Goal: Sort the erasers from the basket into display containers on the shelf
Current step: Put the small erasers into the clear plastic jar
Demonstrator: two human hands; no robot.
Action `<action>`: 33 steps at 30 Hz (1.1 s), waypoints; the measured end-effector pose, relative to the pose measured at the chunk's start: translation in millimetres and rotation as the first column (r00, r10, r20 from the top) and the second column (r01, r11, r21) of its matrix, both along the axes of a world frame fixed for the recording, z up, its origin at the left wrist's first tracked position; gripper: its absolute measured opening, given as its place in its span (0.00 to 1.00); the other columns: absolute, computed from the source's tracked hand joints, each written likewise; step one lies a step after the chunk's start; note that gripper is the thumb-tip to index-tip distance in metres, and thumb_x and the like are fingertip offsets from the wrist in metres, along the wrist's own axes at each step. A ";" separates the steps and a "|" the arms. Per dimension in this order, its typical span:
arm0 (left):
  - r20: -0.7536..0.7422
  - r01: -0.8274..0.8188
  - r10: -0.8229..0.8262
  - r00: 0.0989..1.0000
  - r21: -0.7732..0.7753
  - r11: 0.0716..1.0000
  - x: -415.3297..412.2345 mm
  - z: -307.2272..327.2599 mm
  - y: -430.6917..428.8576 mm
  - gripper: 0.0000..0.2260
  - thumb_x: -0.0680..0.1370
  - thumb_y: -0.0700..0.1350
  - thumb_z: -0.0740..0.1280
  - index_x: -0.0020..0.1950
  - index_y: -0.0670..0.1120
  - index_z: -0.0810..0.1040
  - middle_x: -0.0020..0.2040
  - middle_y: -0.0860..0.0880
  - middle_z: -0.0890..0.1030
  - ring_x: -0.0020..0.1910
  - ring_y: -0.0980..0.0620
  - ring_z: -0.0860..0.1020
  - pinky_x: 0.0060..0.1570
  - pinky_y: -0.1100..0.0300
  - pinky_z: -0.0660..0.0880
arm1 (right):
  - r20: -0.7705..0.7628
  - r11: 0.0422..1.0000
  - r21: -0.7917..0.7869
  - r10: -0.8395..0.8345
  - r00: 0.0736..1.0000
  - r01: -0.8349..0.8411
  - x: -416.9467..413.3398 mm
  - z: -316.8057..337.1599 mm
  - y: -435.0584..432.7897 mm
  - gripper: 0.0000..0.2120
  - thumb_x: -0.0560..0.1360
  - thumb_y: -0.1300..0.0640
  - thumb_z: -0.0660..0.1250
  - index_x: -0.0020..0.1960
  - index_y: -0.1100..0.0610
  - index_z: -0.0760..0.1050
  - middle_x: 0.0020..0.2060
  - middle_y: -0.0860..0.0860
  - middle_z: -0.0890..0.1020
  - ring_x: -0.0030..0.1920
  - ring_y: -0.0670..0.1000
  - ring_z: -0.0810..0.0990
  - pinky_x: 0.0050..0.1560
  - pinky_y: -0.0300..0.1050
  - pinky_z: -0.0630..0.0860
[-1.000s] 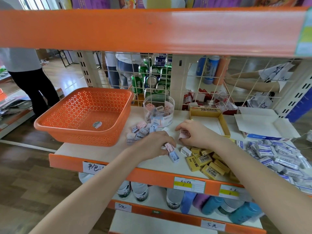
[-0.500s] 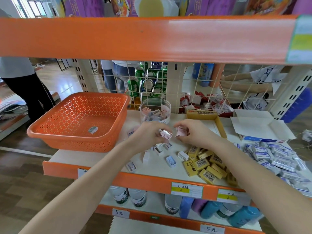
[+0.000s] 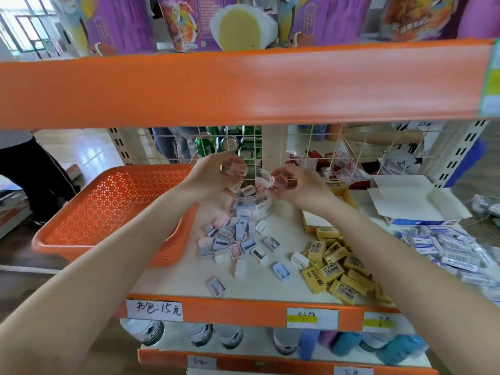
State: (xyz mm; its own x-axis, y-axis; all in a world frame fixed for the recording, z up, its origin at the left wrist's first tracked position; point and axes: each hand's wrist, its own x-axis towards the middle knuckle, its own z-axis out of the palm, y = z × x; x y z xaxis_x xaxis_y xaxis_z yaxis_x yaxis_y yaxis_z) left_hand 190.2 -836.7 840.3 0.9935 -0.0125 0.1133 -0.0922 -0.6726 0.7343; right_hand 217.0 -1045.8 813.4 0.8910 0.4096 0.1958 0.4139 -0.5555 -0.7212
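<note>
Nearest, the shelf lip (image 3: 243,304) marks the front edge. Several pastel erasers (image 3: 235,244) lie loose just behind it, one close to the drop. To their right sit a heap of yellow erasers (image 3: 335,269) and, further right, a spread of white erasers (image 3: 454,250), none of them boxed. The basket (image 3: 113,209) stands at the left, overhanging the shelf end. The left forearm hides part of its floor, so I cannot confirm it is emptied. Beyond the loose pile, the jar (image 3: 254,204) is part filled. Both hands hover over its mouth: the left hand (image 3: 213,177) has fingers curled round pink erasers (image 3: 238,169), and the right hand (image 3: 295,185) pinches a few more. I judge the pastel sort under way but well short of done. The yellow and white lots appear untouched, with the yellow box (image 3: 335,184) and white box (image 3: 414,201) open behind them. Room is tight: the grid (image 3: 324,147) closes the back just behind the jar and the beam (image 3: 243,85) hangs low overhead, so the front is the free way out.
</note>
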 end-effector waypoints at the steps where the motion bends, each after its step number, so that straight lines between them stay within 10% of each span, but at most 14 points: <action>1: -0.015 -0.001 0.001 1.000 0.012 1.000 3.9 -1.7 1.1 0.14 0.74 0.36 0.69 0.59 0.46 0.76 0.53 0.50 0.79 0.35 0.59 0.80 0.30 0.69 0.76 | 0.003 1.000 0.012 -0.009 1.000 0.009 2.4 2.0 4.7 0.18 0.71 0.51 0.72 0.59 0.50 0.75 0.45 0.39 0.77 0.43 0.37 0.75 0.52 0.35 0.73; 7: -0.016 -0.044 0.045 0.999 0.056 0.997 12.9 -15.2 -3.0 0.13 0.76 0.35 0.67 0.59 0.45 0.75 0.53 0.52 0.77 0.35 0.58 0.78 0.29 0.70 0.75 | 0.017 0.999 0.049 -0.012 1.000 0.011 13.6 8.1 30.6 0.22 0.73 0.55 0.71 0.65 0.56 0.71 0.52 0.47 0.77 0.48 0.41 0.73 0.39 0.22 0.66; 12: 0.024 -0.059 0.056 0.998 0.145 0.988 9.1 -20.5 3.7 0.15 0.75 0.35 0.67 0.59 0.47 0.76 0.53 0.51 0.79 0.50 0.53 0.78 0.52 0.61 0.77 | 0.039 0.999 0.023 -0.035 0.999 0.034 14.4 3.0 39.6 0.24 0.73 0.53 0.71 0.66 0.57 0.69 0.53 0.48 0.77 0.50 0.43 0.73 0.39 0.26 0.65; 22: 0.094 -0.030 0.007 0.996 0.252 0.967 -19.8 -15.4 -0.4 0.12 0.76 0.37 0.64 0.59 0.46 0.76 0.53 0.52 0.79 0.47 0.57 0.77 0.40 0.74 0.72 | 0.014 1.000 -0.026 0.007 1.000 -0.007 2.0 -0.6 36.6 0.09 0.76 0.56 0.67 0.56 0.53 0.77 0.45 0.44 0.80 0.42 0.41 0.77 0.38 0.30 0.71; 28: -0.053 0.026 -0.005 0.999 0.411 0.911 -45.2 -40.2 -15.4 0.18 0.77 0.41 0.64 0.67 0.46 0.72 0.60 0.47 0.78 0.53 0.51 0.78 0.49 0.65 0.74 | -0.034 0.975 -0.171 0.137 0.990 -0.140 -10.5 -27.0 19.0 0.05 0.76 0.55 0.66 0.48 0.46 0.78 0.44 0.43 0.81 0.43 0.43 0.78 0.44 0.38 0.76; 33: -0.124 -0.072 0.140 0.982 0.436 0.897 -57.0 -84.0 -11.5 0.25 0.77 0.50 0.65 0.73 0.51 0.64 0.70 0.44 0.67 0.67 0.40 0.66 0.66 0.46 0.66 | -0.048 0.920 -0.335 0.197 0.979 -0.202 -12.6 -43.9 5.3 0.15 0.75 0.54 0.66 0.61 0.48 0.76 0.60 0.45 0.78 0.55 0.43 0.75 0.50 0.33 0.67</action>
